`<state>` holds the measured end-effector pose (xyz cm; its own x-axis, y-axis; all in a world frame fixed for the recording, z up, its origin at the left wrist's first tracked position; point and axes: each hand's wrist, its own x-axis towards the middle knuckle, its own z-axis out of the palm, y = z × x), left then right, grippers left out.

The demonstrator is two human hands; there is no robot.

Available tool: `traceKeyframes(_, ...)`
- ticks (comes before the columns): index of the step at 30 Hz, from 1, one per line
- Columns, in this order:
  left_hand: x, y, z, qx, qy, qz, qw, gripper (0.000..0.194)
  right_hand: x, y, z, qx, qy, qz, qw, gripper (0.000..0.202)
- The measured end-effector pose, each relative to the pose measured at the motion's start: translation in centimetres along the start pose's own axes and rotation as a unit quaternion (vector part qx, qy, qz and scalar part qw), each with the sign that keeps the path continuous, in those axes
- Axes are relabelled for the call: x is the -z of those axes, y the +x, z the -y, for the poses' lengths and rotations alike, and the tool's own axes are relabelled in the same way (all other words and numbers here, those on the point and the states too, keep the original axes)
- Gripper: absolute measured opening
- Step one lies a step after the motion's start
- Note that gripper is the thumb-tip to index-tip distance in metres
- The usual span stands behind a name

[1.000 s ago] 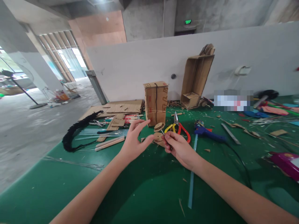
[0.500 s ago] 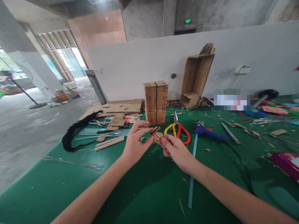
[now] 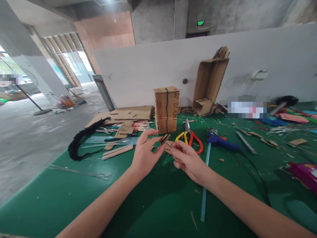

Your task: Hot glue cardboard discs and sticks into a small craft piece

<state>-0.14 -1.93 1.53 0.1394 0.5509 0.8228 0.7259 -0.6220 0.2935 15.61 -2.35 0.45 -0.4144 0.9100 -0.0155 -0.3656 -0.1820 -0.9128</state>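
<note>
Pinching a cardboard disc, the loosely spread left hand faces the right hand, curled tightly on a thin rod.

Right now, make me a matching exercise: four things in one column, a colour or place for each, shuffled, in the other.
Things:
1. disc
2. scissors
3. glue gun
4. exit sign

Colours and places:
A. blue
B. lit green
C. between left hand and right hand
D. red-and-yellow-handled

Pairs: 1-C, 2-D, 3-A, 4-B
</note>
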Motion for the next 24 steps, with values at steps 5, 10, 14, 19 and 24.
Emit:
traceKeyframes(5,-0.1,-0.3,-0.3,-0.018,0.068,-0.017,0.997,0.01,0.1,0.3,-0.8,0.037,-0.02,-0.033,0.999,0.025)
traceKeyframes(10,-0.2,-0.4,-0.7,-0.033,0.113,0.007,0.993,0.01,0.2,0.4,-1.1,0.035,-0.035,-0.046,0.998,0.027)
traceKeyframes(14,-0.2,-0.5,-0.9,-0.031,0.11,0.033,0.993,0.011,0.1,0.4,-1.2,0.018,-0.029,-0.047,0.998,0.028)
traceKeyframes(19,-0.4,-0.7,-1.2,-0.025,0.098,0.045,0.994,0.012,0.2,0.4,-1.1,-0.021,-0.008,-0.027,0.999,0.031)
traceKeyframes(24,-0.6,-0.9,-1.5,-0.012,0.087,0.067,0.994,0.013,0.7,0.3,-0.7,-0.071,0.017,0.004,0.997,0.031)
